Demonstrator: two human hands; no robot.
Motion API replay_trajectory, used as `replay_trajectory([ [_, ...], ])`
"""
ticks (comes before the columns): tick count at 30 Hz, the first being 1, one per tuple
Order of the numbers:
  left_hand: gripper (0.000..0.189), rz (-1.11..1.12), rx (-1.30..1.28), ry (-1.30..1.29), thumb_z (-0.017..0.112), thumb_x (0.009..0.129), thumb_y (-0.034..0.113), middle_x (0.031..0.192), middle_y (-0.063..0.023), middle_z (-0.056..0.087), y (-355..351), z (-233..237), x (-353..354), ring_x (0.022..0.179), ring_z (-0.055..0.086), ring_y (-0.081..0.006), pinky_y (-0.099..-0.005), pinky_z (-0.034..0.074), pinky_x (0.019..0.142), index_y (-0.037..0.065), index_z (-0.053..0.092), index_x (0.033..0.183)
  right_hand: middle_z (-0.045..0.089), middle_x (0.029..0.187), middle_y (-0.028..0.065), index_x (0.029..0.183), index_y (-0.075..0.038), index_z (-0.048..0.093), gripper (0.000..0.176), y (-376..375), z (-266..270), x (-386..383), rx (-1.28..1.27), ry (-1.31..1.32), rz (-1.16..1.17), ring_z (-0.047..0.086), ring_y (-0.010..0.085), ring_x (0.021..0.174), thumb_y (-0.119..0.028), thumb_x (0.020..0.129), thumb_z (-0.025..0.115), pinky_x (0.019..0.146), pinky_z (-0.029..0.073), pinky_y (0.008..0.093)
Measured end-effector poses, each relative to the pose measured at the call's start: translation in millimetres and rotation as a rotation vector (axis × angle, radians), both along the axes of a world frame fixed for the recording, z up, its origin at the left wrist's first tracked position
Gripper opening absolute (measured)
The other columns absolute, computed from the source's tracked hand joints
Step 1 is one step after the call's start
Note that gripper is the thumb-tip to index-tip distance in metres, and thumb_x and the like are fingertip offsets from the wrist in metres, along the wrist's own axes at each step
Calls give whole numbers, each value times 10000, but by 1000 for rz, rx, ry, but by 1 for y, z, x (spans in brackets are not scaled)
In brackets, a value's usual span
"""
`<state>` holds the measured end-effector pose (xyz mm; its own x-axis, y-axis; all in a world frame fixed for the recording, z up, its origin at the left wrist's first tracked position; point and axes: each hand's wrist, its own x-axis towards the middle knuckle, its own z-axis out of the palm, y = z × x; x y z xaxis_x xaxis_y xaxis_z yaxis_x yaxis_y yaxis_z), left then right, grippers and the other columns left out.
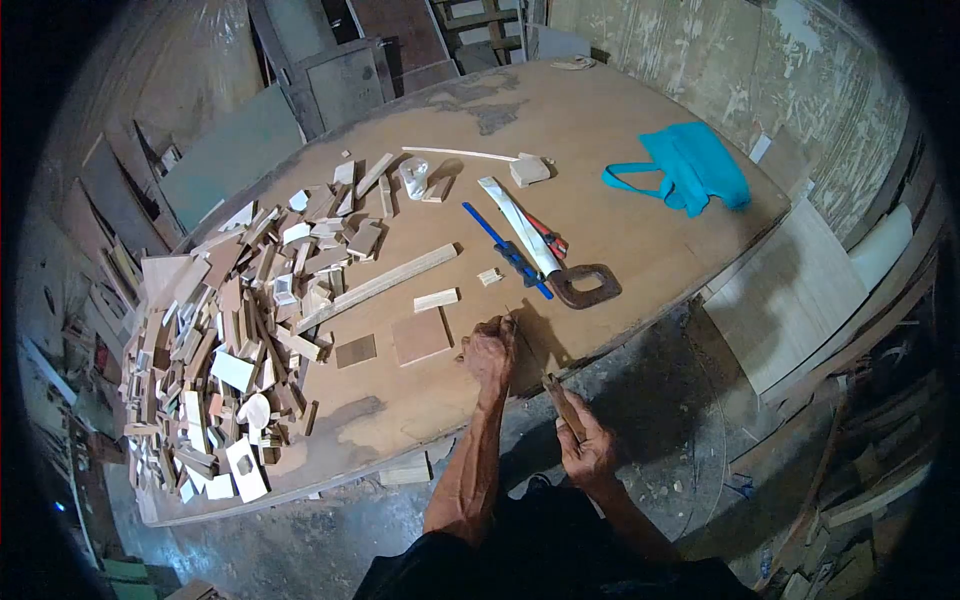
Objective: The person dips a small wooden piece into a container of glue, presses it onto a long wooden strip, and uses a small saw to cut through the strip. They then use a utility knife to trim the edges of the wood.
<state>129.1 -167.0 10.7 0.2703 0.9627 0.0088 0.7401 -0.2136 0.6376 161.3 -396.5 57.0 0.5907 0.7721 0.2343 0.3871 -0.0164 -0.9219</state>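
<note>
Brown wooden piece [566, 408], five o'clock: my right hand [592, 452] is grasping it. Six o'clock: my left hand [488, 350] is curling near a square board [422, 337], its hold unclear.

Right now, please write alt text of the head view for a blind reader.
A person's right hand holds a slim brown piece beside a table; the left hand is near its edge. Wood scraps, a C-shaped tool and a teal bag lie there.
</note>
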Motion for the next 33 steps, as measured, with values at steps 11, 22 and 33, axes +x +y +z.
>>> replay_trajectory([
  [11,385,-71,102,-23,463,971,475,1057,-98,689,1,-7,-2,972,593,-388,-565,451,799,219,713,1113,677,1150,208,1312,24,554,387,0,0,2,17,-40,-10,667,248,1071,-62,936,585,875,514,334],
  [22,347,-80,166,-73,509,965,418,1001,-145,694,-4,-1,-3,958,584,-415,-542,465,825,187,725,1109,690,1082,236,1285,40,566,375,2,10,1,7,-86,-37,696,330,1014,-68,926,587,824,539,357],
  [33,311,-74,151,-33,513,967,388,1016,-104,692,-1,-5,-1,913,582,-386,-496,471,811,197,730,1080,676,1092,243,1292,5,566,387,8,13,-2,-22,-121,-46,686,352,1026,-90,919,605,821,538,375],
])
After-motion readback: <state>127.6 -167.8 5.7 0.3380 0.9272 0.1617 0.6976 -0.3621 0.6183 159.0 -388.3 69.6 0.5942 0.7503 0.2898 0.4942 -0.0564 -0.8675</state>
